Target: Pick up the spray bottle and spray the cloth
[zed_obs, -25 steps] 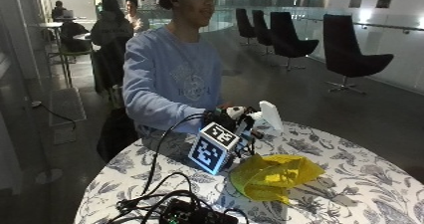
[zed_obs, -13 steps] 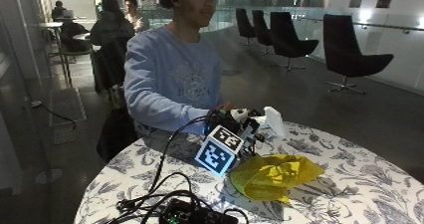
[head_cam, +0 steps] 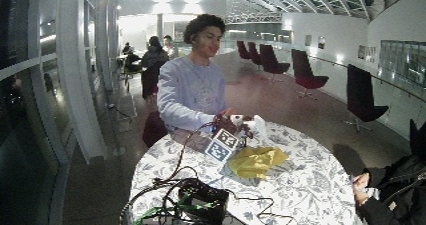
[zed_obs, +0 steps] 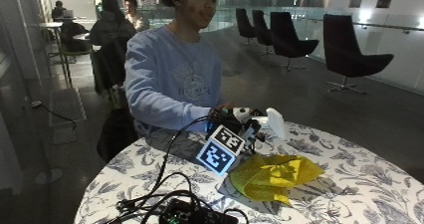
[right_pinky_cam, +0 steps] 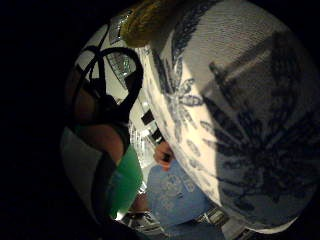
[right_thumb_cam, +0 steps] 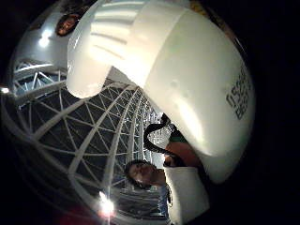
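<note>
The spray bottle [zed_obs: 273, 122] is white w/ a green part near its head; it is up in the air, above the worktop [zed_obs: 371, 184] edge nearest the person. The right hand [zed_obs: 233, 120] has its fingers curled round the bottle, approx. at the neck, so it holds it. In the thumb side palm view the bottle's white body [right_thumb_cam: 187, 84] fills most of the picture, very close to the palm. The yellow cloth [zed_obs: 275, 176] lies crumpled on the worktop, just below and in front of the bottle, not touching it. The worktop is round w/ a blue leaf pattern. A black box w/ cables [zed_obs: 192, 211] sits near the cloth, on the side away from the bottle.
</note>
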Motion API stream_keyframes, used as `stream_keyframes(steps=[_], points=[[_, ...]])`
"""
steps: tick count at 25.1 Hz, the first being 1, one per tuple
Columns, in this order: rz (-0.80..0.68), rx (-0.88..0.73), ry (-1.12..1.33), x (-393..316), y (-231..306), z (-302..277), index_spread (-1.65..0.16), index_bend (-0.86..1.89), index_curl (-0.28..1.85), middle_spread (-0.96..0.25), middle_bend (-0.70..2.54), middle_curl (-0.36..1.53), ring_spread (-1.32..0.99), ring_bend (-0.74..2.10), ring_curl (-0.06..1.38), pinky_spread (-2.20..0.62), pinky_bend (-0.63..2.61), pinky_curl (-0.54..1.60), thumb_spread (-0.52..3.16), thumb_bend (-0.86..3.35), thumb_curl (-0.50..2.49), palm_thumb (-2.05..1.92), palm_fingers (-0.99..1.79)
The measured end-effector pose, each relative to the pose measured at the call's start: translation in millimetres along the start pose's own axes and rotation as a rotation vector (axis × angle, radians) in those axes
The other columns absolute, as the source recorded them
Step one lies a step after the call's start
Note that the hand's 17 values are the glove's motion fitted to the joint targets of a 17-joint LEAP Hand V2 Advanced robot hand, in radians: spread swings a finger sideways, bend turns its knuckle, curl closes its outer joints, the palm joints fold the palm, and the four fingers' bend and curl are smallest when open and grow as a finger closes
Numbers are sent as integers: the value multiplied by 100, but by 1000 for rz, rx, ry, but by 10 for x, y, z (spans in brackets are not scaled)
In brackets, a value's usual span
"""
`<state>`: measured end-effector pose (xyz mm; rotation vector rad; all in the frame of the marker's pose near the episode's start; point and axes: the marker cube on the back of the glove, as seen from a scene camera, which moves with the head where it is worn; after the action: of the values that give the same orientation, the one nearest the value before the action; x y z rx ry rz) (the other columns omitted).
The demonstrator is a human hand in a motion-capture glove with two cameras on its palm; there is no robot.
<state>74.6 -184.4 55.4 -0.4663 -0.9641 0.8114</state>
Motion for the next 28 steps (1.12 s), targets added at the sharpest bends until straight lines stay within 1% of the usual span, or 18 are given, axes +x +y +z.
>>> stream_keyframes(steps=[5, 8, 11, 16, 20, 24, 28], points=[[-1, 26, -7, -29, 5, 11, -19, 7, 18, 0, 37, 48, 2, 64, 43, 7, 46, 40, 96, -2, 59, 81, 109], [-43, 57, 6, -63, 8, 78, -19, 7, 18, 0, 37, 48, 2, 64, 42, 7, 46, 40, 97, -2, 59, 81, 109], [-172, 110, 29, -177, 17, 244, -19, 7, 18, 0, 38, 48, 2, 64, 42, 7, 46, 40, 97, -2, 59, 81, 109], [-509, 149, 134, -484, -26, 717, -19, 8, 18, 0, 38, 48, 2, 64, 42, 8, 46, 40, 96, -2, 59, 81, 109], [-727, 154, 216, -631, -202, 1208, -20, 9, 19, -1, 37, 48, 1, 63, 42, 8, 43, 39, 96, -2, 60, 82, 106], [-856, 161, 246, -667, -483, 1609, -22, 10, 20, -2, 36, 48, 1, 61, 42, 9, 38, 38, 97, -2, 59, 83, 101], [-899, 132, 289, -544, -755, 1871, -23, 10, 20, -3, 34, 47, 1, 60, 42, 10, 35, 37, 98, -2, 59, 83, 99]])
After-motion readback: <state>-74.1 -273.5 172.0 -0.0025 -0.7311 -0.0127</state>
